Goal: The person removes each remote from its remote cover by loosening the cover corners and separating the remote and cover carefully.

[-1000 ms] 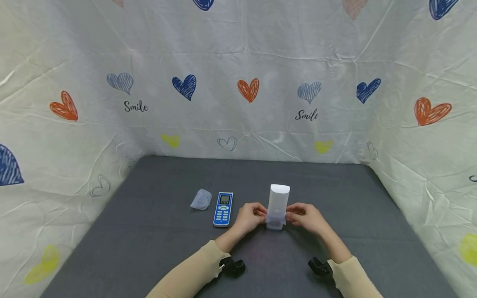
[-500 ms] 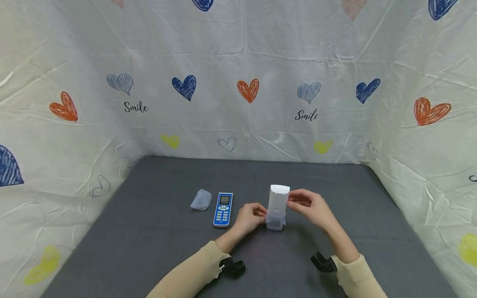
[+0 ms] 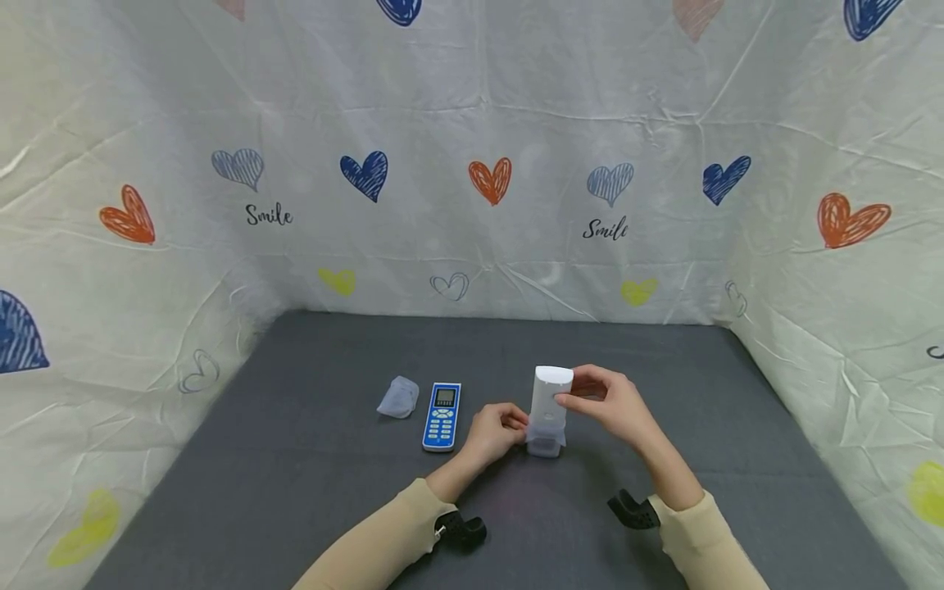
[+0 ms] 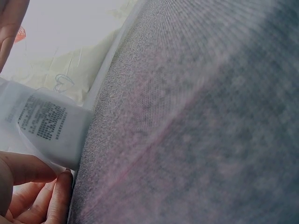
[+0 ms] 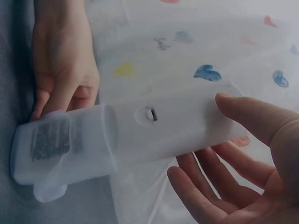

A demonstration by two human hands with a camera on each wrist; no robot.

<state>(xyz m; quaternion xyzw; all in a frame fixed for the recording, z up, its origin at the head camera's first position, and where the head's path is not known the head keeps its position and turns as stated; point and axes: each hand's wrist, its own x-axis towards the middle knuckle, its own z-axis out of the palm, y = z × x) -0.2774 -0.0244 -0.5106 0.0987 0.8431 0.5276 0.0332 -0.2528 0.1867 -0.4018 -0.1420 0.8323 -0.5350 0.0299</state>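
Note:
A white remote control (image 3: 550, 401) stands upright on the dark table, its back with a small latch facing me. A translucent plastic sleeve (image 3: 546, 436) is round its lower end; a printed label (image 5: 50, 140) shows through. My left hand (image 3: 497, 430) pinches the sleeve's edge low on the left side, thumb against fingers (image 4: 58, 198) in the left wrist view. My right hand (image 3: 608, 406) holds the upper part of the remote from the right, thumb (image 5: 247, 114) on its back and the other fingers on the far side.
A blue remote control (image 3: 442, 416) with a small screen lies left of my left hand. Beyond it lies a crumpled translucent bluish plastic piece (image 3: 399, 397). The grey-black table (image 3: 354, 508) ends at a white curtain (image 3: 413, 238) printed with hearts.
My right hand has moved from beside the sleeve up to the top part of the white remote control, and its thumb has come onto the back. My left hand stays in place.

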